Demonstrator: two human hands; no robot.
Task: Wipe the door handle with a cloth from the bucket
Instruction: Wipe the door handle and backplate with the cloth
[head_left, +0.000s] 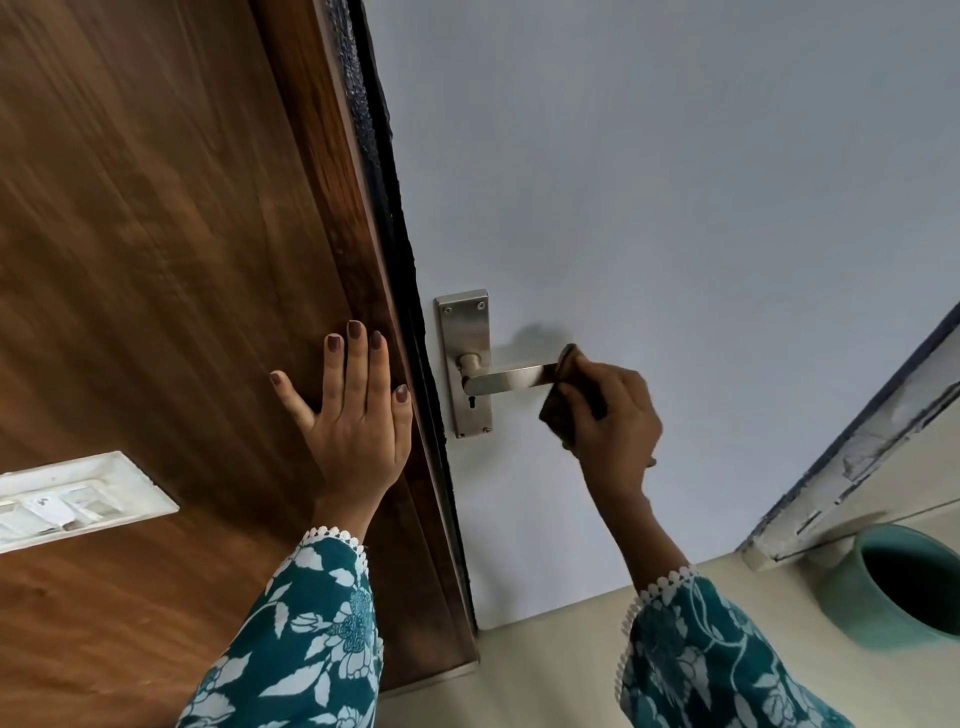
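Observation:
A steel lever door handle (506, 378) on a tall backplate (464, 332) is fixed to a pale grey door (649, 208). My right hand (615, 418) grips a dark brown cloth (558, 402) wrapped over the free end of the lever. My left hand (353, 402) lies flat with fingers spread on the brown wooden frame (182, 260) just left of the door's edge, holding nothing. A teal bucket (893, 587) stands on the floor at the lower right, and its inside looks dark.
A white switch plate (78, 499) sits on the wooden panel at the left. A black seal strip (400, 260) runs between frame and door. Cream floor (545, 665) lies below, and a pale paint-marked skirting (857, 467) runs behind the bucket.

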